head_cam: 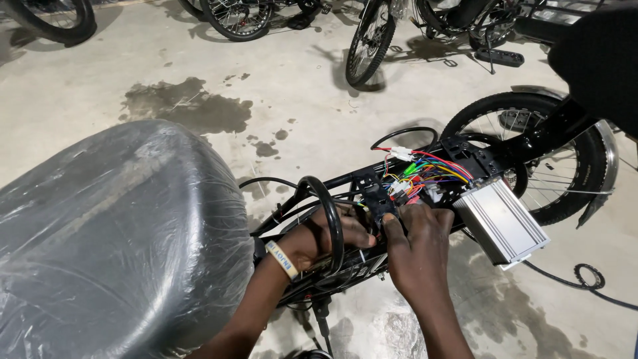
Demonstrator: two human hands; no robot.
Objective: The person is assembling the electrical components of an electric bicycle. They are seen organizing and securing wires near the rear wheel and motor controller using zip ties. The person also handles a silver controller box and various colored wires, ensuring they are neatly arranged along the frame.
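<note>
Coloured wires (pixel 425 174) bunch just beyond both hands; right hand (pixel 417 249), nearer, pinches them, left hand (pixel 325 240) grips the black frame (pixel 345 183) beside it.

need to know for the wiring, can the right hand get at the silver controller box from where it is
Probably yes. The right hand is at the coloured wires, and the silver controller box lies just beside it on the frame with nothing between them.

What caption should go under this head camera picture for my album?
Both hands, left hand and right hand, work at the bundle of coloured wires beside a ribbed silver metal box on a black bicycle frame.
</note>
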